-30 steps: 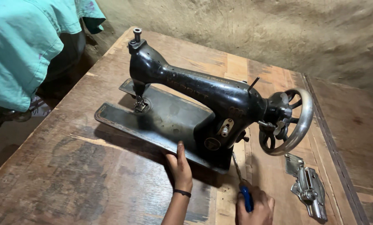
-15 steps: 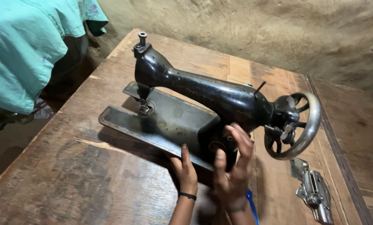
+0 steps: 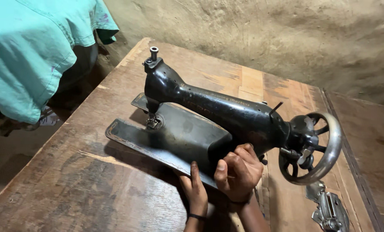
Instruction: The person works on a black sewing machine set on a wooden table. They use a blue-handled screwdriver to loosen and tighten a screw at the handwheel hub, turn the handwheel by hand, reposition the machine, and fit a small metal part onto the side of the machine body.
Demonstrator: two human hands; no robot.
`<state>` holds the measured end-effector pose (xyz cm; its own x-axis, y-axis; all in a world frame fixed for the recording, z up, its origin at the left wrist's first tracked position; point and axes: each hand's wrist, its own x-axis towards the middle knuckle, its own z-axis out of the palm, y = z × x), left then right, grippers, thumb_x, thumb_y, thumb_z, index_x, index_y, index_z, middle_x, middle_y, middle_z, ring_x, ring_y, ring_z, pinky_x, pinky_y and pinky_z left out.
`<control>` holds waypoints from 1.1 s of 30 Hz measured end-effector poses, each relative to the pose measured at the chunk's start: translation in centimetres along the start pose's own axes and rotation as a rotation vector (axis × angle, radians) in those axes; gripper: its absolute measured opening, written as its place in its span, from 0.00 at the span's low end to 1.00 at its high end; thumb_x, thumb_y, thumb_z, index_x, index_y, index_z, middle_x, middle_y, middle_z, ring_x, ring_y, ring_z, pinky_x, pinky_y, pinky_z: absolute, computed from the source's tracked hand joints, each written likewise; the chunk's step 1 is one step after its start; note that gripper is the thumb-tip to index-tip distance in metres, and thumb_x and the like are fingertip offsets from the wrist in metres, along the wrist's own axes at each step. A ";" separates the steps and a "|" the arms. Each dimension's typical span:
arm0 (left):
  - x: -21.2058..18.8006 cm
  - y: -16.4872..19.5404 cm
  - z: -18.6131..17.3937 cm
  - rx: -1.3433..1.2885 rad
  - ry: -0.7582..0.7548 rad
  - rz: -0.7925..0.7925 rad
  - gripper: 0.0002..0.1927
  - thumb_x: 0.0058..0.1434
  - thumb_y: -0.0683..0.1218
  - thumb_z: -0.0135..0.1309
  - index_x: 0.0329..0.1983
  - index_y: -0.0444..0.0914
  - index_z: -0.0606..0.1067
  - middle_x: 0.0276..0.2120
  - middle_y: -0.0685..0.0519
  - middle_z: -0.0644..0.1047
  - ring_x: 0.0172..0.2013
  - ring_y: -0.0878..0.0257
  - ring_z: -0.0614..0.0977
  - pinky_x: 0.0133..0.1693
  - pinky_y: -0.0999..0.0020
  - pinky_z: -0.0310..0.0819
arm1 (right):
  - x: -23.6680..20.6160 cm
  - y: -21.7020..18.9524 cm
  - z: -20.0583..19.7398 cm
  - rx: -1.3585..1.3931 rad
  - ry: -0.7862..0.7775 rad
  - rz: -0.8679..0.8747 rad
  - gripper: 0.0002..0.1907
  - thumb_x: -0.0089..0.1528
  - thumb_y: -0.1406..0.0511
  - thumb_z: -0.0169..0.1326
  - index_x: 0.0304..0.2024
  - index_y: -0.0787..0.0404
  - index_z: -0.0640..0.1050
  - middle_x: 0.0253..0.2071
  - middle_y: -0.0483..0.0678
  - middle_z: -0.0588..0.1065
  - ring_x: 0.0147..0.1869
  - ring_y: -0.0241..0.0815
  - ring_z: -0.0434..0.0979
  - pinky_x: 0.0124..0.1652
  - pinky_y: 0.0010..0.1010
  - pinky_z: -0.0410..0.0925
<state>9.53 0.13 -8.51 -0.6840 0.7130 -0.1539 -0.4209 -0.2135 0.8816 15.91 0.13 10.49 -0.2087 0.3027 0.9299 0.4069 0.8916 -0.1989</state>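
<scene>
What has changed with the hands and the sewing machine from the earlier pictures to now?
The right hand let go of the blue-handled tool and moved up to grip the pillar of the sewing machine. The left hand stayed at the base's front edge. The machine and the metal part stayed on the wooden table.

A small tailoring or repair workshop in a plain, earthen-walled room: an old black sewing machine [image 3: 217, 124] with a metal handwheel [image 3: 318, 148] sits on a worn, scratched wooden table [image 3: 71, 184]. A rough, unpainted mud wall [image 3: 265, 34] rises on the far side, turquoise cloth [image 3: 33, 47] hangs at far left, and a loose metal machine part [image 3: 329, 210] lies at near right.
</scene>
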 end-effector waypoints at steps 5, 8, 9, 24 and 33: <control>-0.5 0.5 0.2 -0.011 0.023 -0.007 0.29 0.66 0.53 0.51 0.63 0.29 0.66 0.55 0.42 0.76 0.53 0.56 0.77 0.56 0.62 0.69 | 1.1 0.8 -0.9 0.037 -0.120 -0.141 0.10 0.59 0.68 0.54 0.23 0.59 0.69 0.18 0.43 0.65 0.20 0.41 0.65 0.28 0.34 0.61; -0.9 1.0 0.2 0.001 0.051 -0.020 0.31 0.66 0.54 0.50 0.65 0.30 0.65 0.58 0.44 0.74 0.55 0.57 0.75 0.57 0.63 0.65 | 1.9 1.3 -1.6 0.079 -0.242 -0.203 0.12 0.56 0.68 0.57 0.20 0.58 0.67 0.17 0.44 0.64 0.19 0.42 0.65 0.24 0.34 0.58; -0.9 1.1 0.2 0.020 0.056 -0.055 0.31 0.66 0.54 0.51 0.64 0.30 0.65 0.58 0.43 0.74 0.55 0.56 0.75 0.57 0.62 0.65 | 2.2 1.5 -2.0 0.101 -0.288 -0.223 0.13 0.55 0.68 0.57 0.20 0.57 0.67 0.16 0.44 0.65 0.18 0.42 0.65 0.23 0.34 0.57; -0.1 -0.8 -0.3 0.084 0.048 -0.092 0.30 0.69 0.57 0.49 0.57 0.24 0.70 0.53 0.40 0.77 0.55 0.56 0.78 0.58 0.63 0.69 | -2.2 -1.4 -2.4 -0.270 0.141 0.277 0.18 0.54 0.74 0.71 0.41 0.63 0.76 0.41 0.50 0.74 0.44 0.45 0.77 0.43 0.32 0.72; -0.1 -0.1 -0.4 -0.007 0.044 0.065 0.31 0.67 0.54 0.50 0.63 0.27 0.63 0.55 0.42 0.74 0.53 0.58 0.76 0.57 0.63 0.68 | -3.0 -1.8 -1.1 -0.278 0.224 0.243 0.16 0.55 0.79 0.67 0.44 0.62 0.81 0.41 0.49 0.76 0.45 0.44 0.78 0.45 0.32 0.73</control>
<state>9.39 -0.21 -8.77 -0.7355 0.6676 -0.1155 -0.3784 -0.2634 0.8874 16.78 -2.73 8.44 0.1090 0.3850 0.9164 0.6506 0.6694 -0.3586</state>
